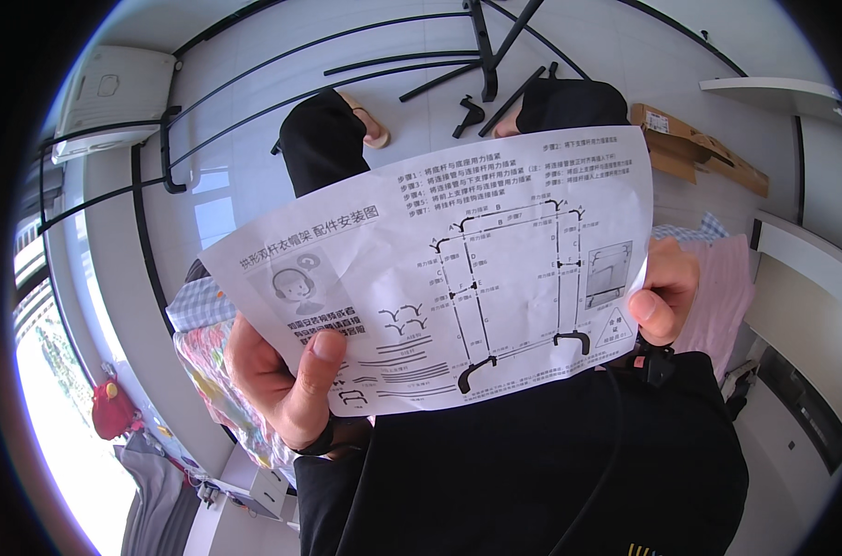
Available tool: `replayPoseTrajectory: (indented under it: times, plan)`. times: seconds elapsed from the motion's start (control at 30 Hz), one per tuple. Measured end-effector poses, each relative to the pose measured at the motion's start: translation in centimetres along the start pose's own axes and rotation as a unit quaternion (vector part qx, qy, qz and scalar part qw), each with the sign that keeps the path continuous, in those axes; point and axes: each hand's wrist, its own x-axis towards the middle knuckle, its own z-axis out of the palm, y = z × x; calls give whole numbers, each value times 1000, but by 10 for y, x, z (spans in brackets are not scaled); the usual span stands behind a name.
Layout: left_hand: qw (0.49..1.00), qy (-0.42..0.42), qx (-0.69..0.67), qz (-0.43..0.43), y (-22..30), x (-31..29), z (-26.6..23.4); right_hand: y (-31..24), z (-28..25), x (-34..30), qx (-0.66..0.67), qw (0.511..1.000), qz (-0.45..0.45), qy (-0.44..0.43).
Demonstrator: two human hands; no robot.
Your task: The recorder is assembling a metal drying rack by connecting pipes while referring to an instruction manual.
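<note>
A white assembly instruction sheet [523, 287] is spread out in front of my body. Printed on it are a line drawing of a tube frame, parts sketches and blocks of text. My left hand [286, 380] grips its lower left edge, thumb on top and fingers hidden behind the paper. At the right edge my right hand [666, 292] pinches it the same way, the fingers curled behind. The sheet bends slightly between the two hands and hides part of my lap.
Black metal tubes [402, 63] joined as a frame lie on the tiled floor beyond my feet. Near them is a small black curved fitting [470, 117]. An opened cardboard box [699, 153] lies at the right. A white cabinet [120, 97] stands at the far left.
</note>
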Motion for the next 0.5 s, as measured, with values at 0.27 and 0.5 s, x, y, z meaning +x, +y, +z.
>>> replayPoseTrajectory:
  times: [0.27, 0.5]
  plan:
    - [1000, -6, 11, 6, -4, -1, -1, 0, 0, 0, -18, 1000, 10, -1]
    - [1000, -11, 3, 4, -2, 1, 1, -2, 2, -1, 0, 1000, 5, 8]
